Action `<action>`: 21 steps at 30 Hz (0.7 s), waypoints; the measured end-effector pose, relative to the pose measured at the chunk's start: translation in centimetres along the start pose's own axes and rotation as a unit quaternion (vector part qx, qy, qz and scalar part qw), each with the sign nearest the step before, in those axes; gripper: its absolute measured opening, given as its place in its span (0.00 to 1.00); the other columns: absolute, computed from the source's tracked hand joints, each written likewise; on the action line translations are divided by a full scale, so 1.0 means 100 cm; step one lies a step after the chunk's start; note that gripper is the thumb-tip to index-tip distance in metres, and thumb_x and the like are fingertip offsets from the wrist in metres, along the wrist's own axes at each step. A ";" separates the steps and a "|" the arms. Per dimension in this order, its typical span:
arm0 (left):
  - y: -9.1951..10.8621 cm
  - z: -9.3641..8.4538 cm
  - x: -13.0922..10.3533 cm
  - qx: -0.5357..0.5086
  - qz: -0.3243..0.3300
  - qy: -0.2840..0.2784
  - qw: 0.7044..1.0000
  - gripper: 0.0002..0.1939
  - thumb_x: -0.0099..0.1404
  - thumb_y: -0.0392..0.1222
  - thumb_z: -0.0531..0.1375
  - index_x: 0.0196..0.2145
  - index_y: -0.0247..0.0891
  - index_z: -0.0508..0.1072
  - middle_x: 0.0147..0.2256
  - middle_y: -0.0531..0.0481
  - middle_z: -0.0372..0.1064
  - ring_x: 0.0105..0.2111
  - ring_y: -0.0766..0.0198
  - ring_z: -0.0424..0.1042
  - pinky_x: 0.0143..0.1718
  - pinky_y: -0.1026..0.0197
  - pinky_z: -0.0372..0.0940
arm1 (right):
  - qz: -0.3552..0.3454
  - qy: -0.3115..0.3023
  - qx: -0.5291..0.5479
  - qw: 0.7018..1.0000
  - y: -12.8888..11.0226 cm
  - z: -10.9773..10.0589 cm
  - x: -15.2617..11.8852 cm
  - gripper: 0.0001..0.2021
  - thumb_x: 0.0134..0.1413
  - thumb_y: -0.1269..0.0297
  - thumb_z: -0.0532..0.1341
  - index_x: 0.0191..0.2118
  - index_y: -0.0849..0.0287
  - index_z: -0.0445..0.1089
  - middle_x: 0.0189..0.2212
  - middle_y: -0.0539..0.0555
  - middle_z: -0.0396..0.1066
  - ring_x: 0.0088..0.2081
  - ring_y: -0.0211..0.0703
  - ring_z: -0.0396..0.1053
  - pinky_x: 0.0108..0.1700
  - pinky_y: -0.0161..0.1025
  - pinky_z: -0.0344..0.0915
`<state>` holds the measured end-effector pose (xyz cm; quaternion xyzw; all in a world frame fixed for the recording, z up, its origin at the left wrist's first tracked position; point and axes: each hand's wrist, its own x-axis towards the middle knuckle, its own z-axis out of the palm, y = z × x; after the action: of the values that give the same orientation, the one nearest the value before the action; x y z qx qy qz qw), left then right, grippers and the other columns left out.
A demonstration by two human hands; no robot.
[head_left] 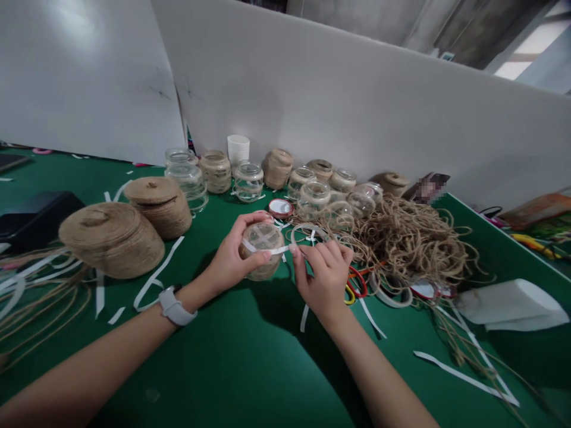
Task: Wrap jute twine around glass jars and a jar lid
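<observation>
My left hand [234, 252] wraps round a glass jar [263, 270] held just above the green table, with its thumb on a white tape strip [280, 250]. Crossed strips of tape lie on the jar's upward face. The strip stretches from the jar to my right hand [322, 270], whose thumb and index finger pinch its end. A roll of tape [307, 233] shows just behind my right fingers. Beneath and beside that hand are red and yellow scissor handles [357, 285], partly covered.
Two twine-wrapped lidded jars [111, 238] stand at left. Glass jars [314, 199] and a stack of white cups [238, 148] line the grey partition [339, 101]. Right of them lies a heap of twine [419, 238]; a white roll [517, 303] and loose tape lie on the green table [223, 374].
</observation>
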<state>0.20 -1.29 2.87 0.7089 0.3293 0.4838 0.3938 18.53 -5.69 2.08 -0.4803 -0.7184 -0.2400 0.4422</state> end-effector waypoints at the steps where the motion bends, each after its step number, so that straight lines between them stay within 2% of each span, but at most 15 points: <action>1: 0.000 0.000 0.000 -0.003 0.001 -0.003 1.000 0.28 0.56 0.47 0.64 0.52 0.39 0.62 0.53 0.41 0.65 0.53 0.52 0.69 0.53 0.50 0.66 | -0.002 0.000 -0.002 1.000 0.000 0.000 0.000 0.06 0.60 0.67 0.59 0.31 0.58 0.69 0.20 0.48 0.66 0.28 0.40 0.59 0.37 0.41 0.51; 6: -0.003 0.000 0.000 -0.009 0.016 -0.006 1.000 0.26 0.57 0.48 0.64 0.51 0.41 0.63 0.53 0.42 0.65 0.53 0.51 0.68 0.54 0.49 0.65 | -0.008 0.014 0.004 1.000 0.002 -0.001 0.000 0.06 0.60 0.68 0.59 0.31 0.58 0.68 0.20 0.47 0.65 0.28 0.40 0.59 0.37 0.41 0.51; 11: -0.005 0.001 -0.001 -0.009 0.031 -0.012 0.999 0.26 0.57 0.49 0.64 0.51 0.41 0.63 0.53 0.43 0.64 0.55 0.49 0.65 0.57 0.46 0.61 | -0.057 0.043 0.022 0.997 0.004 -0.007 -0.001 0.06 0.58 0.68 0.60 0.30 0.58 0.67 0.18 0.46 0.64 0.26 0.39 0.58 0.38 0.42 0.50; 21: -0.006 0.001 -0.003 -0.022 0.007 -0.049 0.999 0.26 0.57 0.50 0.64 0.51 0.42 0.63 0.53 0.43 0.64 0.55 0.49 0.65 0.57 0.46 0.60 | -0.088 0.054 0.014 0.995 0.004 -0.014 0.001 0.05 0.60 0.65 0.59 0.32 0.58 0.68 0.17 0.46 0.64 0.26 0.39 0.58 0.37 0.43 0.50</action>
<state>0.16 -1.29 2.24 0.7253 0.2935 0.4585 0.4214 19.40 -6.55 2.82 -0.3953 -0.7363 -0.2930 0.4645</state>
